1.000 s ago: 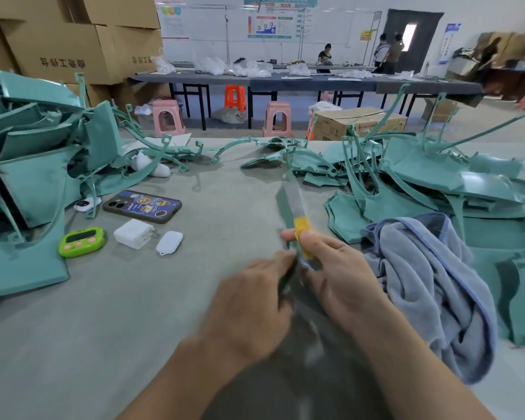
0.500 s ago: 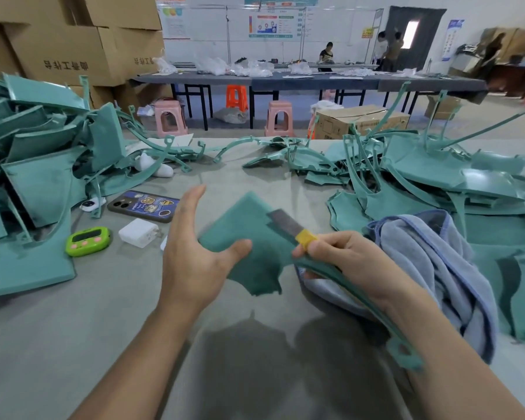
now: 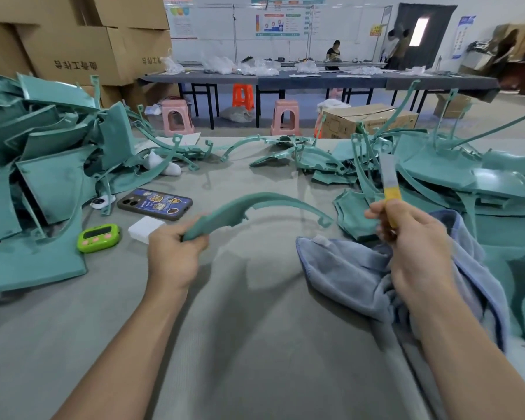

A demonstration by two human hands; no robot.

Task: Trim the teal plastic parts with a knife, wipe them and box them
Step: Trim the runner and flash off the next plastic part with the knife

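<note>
Step read as trimming, between cuts. Left hand point(image 3: 176, 253): grip closed round the near end of a curved teal part point(image 3: 273, 197), held up off the counter point(image 3: 255, 344), far end pointing right. Right hand point(image 3: 412, 250): grip closed on the yellow-handled knife point(image 3: 391, 192), blade up, well apart from the part. Blue-grey cloth point(image 3: 346, 268) lay under that hand; couldn't tell if the fingers pinched it too. A ragged edge showed on the part's inner curve near the left hand. Next move, my read: blade down onto that edge, cutting away from the left fingers, then wipe. Left pile point(image 3: 52, 183) and right pile point(image 3: 467, 177) of teal parts waited. Cardboard box point(image 3: 367, 119) sat beyond the counter; boxing not yet reached.
</note>
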